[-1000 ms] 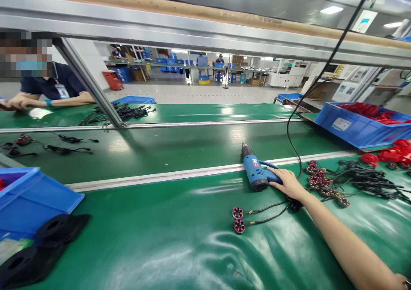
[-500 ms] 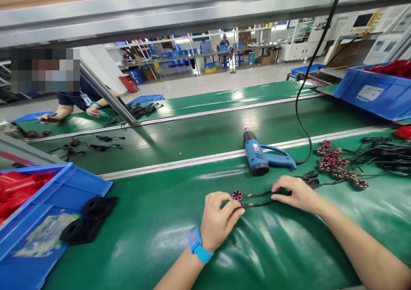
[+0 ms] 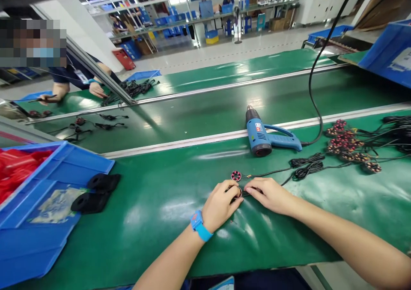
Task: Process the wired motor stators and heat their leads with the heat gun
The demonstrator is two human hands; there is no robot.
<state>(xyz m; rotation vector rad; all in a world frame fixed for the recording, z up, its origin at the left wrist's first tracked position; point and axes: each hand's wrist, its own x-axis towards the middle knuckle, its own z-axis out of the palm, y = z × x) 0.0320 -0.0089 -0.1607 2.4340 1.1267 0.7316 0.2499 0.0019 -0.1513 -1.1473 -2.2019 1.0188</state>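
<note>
My left hand (image 3: 222, 203), with a blue wrist strap (image 3: 201, 226), is closed on a small round motor coil (image 3: 240, 192), mostly covered by the fingers. Close against it, my right hand (image 3: 269, 194) pinches the black cable at the coil's wire end; the fingertips hide the exact spot. Just beyond the fingers lies a second motor coil (image 3: 236, 176) with red windings, its thin copper-ended leads running right. Two black cable bundles (image 3: 307, 165) lie past my right hand. Behind them a blue heat gun (image 3: 259, 138) rests on its side, nozzle pointing away.
A blue bin (image 3: 93, 163) of red parts stands at left, with black foam-like pieces (image 3: 93, 200) beside it. More motor coils (image 3: 345, 144) with black cables are piled at right. Another blue bin (image 3: 385, 63) is at far right. A co-worker (image 3: 77, 73) works across the bench.
My right hand has slid left along the cables to beside my left hand. The left hand stays on its coil. The head view has tipped down, showing the bench's front edge.
</note>
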